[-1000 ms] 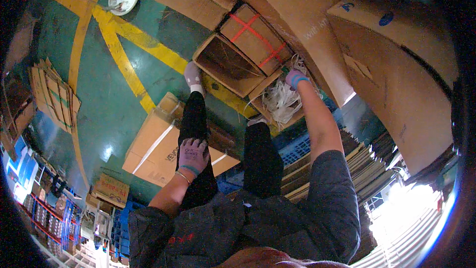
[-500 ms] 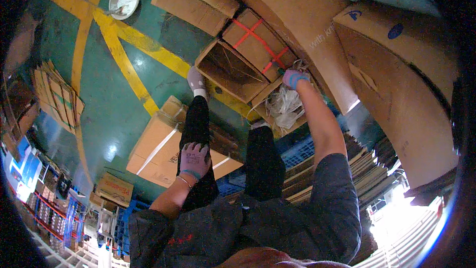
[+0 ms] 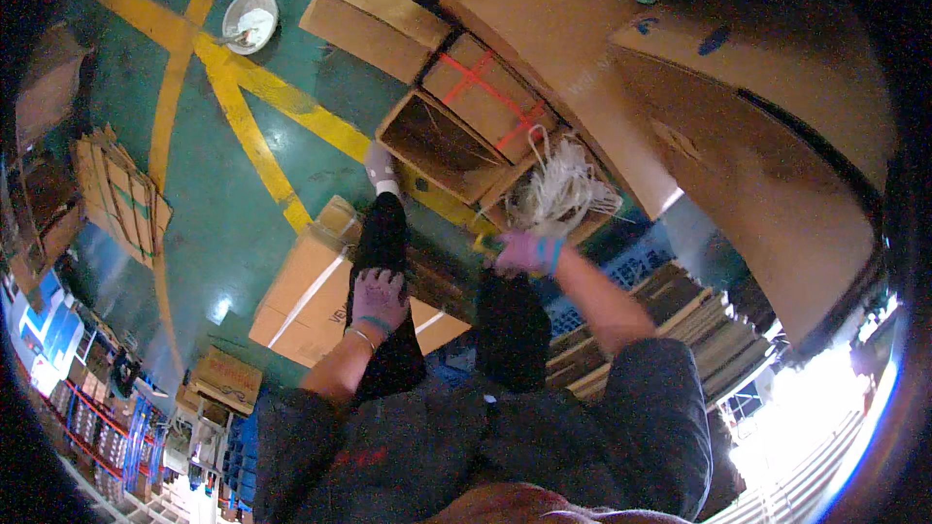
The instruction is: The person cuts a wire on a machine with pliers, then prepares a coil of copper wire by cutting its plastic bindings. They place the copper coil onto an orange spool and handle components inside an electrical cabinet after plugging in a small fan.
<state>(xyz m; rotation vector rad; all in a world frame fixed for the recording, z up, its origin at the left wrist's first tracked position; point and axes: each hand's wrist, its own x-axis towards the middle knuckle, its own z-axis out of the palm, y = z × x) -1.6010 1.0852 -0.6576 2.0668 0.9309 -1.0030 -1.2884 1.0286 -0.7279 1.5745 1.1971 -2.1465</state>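
White cords (image 3: 561,192) — above right hand (image 3: 525,253)

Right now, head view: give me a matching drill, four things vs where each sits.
Things:
1. left hand
2. right hand
3. white bowl
4. open cardboard box

Places:
A. on the green floor, upper left, by the yellow lines
B. resting on the person's dark trouser leg
C. gripping a bundle of white cords
D. on the floor beside the red-taped box

Pairs: 1-B, 2-C, 3-A, 4-D
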